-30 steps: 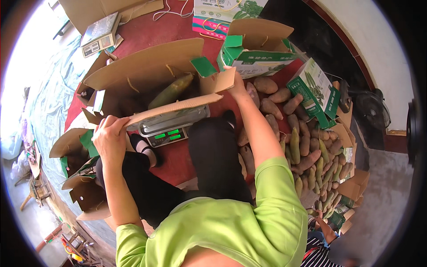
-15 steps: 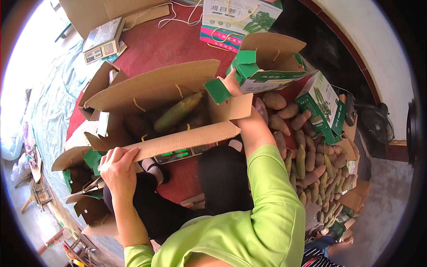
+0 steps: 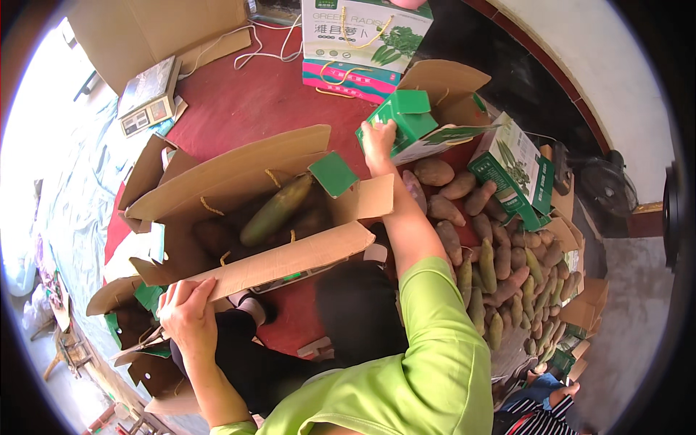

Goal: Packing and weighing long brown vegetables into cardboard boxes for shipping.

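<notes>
My left hand (image 3: 187,315) is closed on the near left end of a long flap of an open brown cardboard box (image 3: 239,163). Inside that box lies a large green radish (image 3: 275,210), with darker produce in shadow beside it. The box sits over a scale with a lit green display (image 3: 293,276), mostly hidden by the flap. My right arm reaches past the box's right end. My right hand (image 3: 380,143) is closed on the left end of a green and white carton (image 3: 409,116), its brown lid standing up.
Right of me lies a pile of radishes and brownish roots (image 3: 500,268), beside another green and white carton (image 3: 518,167). Stacked gift boxes (image 3: 362,43) stand ahead; another person's fingers touch the top one. Another scale (image 3: 148,94) is far left. A person in stripes (image 3: 540,417) is lower right.
The view has shifted, and most things now appear further left. My right hand shows fully against the green carton's end. Less of the scale's display is visible under the flap.
</notes>
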`<move>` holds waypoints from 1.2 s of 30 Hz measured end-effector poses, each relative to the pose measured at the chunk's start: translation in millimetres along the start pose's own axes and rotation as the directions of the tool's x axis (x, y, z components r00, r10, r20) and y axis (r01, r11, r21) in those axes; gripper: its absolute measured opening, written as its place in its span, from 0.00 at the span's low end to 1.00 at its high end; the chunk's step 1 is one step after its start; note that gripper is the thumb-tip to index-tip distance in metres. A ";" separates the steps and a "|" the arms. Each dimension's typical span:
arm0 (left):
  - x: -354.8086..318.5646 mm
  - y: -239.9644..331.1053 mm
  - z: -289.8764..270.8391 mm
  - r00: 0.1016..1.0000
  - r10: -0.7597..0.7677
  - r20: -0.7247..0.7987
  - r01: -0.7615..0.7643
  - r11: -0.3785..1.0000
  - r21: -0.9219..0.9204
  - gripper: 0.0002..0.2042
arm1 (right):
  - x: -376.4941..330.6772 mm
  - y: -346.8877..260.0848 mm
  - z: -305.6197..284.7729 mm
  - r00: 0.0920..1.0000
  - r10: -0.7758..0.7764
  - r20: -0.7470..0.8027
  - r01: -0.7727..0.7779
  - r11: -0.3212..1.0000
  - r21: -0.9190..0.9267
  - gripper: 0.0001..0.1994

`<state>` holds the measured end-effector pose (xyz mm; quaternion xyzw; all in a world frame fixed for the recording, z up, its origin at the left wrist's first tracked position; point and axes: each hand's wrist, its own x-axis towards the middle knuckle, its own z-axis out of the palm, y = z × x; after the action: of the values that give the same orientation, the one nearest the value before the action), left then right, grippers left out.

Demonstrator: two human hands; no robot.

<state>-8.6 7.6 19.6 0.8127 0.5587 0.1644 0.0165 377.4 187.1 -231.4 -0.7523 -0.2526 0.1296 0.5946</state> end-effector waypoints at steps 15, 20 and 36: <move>4.5 4.7 2.9 1.000 0.004 -0.021 -0.003 1.000 0.024 0.11 | 101.5 -99.4 -174.2 0.949 0.208 -0.239 -0.022 0.795 0.606 0.16; 4.0 2.7 6.3 0.999 0.014 -0.037 -0.012 0.999 0.037 0.12 | 130.8 -63.9 -195.2 0.982 0.154 -0.112 0.000 0.589 0.808 0.08; 15.9 -6.8 18.6 0.999 -0.035 0.004 0.035 0.997 0.068 0.15 | 89.2 140.6 -167.5 0.736 0.651 0.184 -0.656 0.619 0.432 0.35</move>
<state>-4.3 27.6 4.5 0.8034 0.5779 0.1430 -0.0067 566.9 72.6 -313.5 -0.6241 0.0745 0.3974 0.6686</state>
